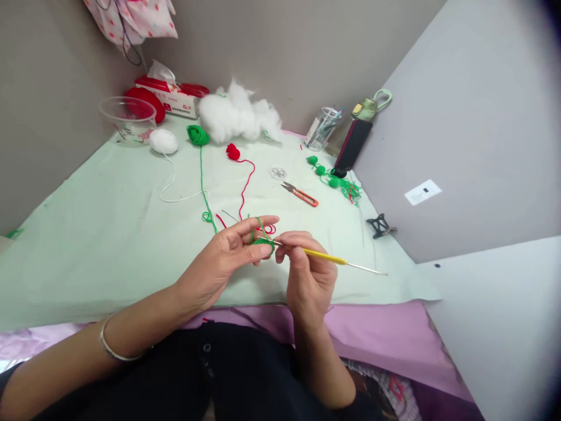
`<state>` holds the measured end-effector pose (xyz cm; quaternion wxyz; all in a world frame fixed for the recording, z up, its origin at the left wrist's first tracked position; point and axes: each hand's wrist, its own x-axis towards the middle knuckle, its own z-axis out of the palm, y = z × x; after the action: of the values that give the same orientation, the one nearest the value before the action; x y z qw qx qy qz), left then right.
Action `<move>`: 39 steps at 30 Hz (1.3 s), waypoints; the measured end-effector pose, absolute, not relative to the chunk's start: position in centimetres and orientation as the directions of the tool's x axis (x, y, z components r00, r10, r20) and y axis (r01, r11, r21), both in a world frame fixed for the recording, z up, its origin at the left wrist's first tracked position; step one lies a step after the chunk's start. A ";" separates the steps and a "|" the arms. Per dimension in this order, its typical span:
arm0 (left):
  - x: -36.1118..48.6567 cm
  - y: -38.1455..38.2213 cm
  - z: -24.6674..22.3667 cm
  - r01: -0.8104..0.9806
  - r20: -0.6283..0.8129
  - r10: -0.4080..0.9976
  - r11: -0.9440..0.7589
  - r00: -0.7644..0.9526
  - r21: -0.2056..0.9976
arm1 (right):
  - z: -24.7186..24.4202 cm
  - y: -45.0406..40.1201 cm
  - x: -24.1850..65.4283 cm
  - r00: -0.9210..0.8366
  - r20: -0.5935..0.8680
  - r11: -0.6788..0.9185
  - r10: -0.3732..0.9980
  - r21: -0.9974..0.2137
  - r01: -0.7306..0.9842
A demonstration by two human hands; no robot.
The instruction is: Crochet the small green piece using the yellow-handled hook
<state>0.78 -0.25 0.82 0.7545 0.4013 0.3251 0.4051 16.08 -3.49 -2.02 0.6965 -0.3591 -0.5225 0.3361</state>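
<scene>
Where green yarn piece (259, 241) sits: near side, pinched in left hand (215, 257).
Right hand (309, 286): closed on yellow hook (324, 255).
Handling: likely light, soft, stretchy; best held beside stitches.

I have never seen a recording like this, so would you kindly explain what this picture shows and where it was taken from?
There is no machine here, only a person's two bare hands. This single picture comes from a camera worn on their head, looking forward and down.

The left hand pinches a small green crocheted piece. The right hand holds a yellow-handled hook, its tip at that piece.

On the pale cloth lie a white yarn ball, a green yarn ball, some red yarn, orange-handled snips and little green balls. Farther back are fluffy white stuffing and a tissue box.
</scene>
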 end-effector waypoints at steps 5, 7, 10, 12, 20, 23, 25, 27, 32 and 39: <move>0.7 0.1 1.0 -0.415 -0.234 0.780 0.531 0.580 0.739 | -1.8 -3.4 16.3 0.259 0.396 0.453 0.881 -0.864 -0.219; 0.5 0.3 0.8 -0.425 -0.239 0.764 0.557 0.599 0.714 | -1.5 -3.2 16.6 0.291 0.321 0.404 0.901 -0.865 -0.297; 0.4 0.3 0.6 -0.410 -0.214 0.778 0.518 0.591 0.751 | -1.4 -3.0 16.9 0.286 0.264 0.357 0.921 -0.866 -0.349; 0.6 0.0 0.5 -0.391 -0.183 0.810 0.451 0.558 0.802 | -1.5 -3.0 16.7 0.255 0.300 0.371 0.919 -0.879 -0.301; 0.5 -0.4 1.0 -0.344 -0.091 0.853 0.302 0.513 0.889 | -2.4 -3.1 16.4 0.249 0.398 0.441 0.883 -0.886 -0.147; 0.5 -0.2 1.0 -0.358 -0.107 0.844 0.334 0.526 0.872 | -2.4 -3.1 16.5 0.249 0.378 0.425 0.892 -0.888 -0.174; 0.6 -0.2 1.0 -0.350 -0.126 0.850 0.340 0.512 0.873 | -2.4 -3.1 16.5 0.250 0.385 0.431 0.888 -0.887 -0.166; 0.7 -0.2 0.9 -0.341 -0.140 0.861 0.337 0.489 0.878 | -2.4 -3.2 16.4 0.247 0.407 0.449 0.879 -0.882 -0.144; 0.9 -0.2 0.8 -0.346 -0.134 0.864 0.330 0.485 0.879 | -2.2 -3.3 16.2 0.266 0.429 0.462 0.863 -0.884 -0.070; 0.6 -0.1 0.8 -0.322 -0.129 0.867 0.311 0.480 0.894 | -1.8 -2.9 16.2 0.331 0.357 0.438 0.874 -0.873 -0.215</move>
<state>0.58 -0.14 0.75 0.7452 0.4301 0.3170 0.3991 16.23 -2.92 -1.80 0.7247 -0.3744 -0.4400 0.3755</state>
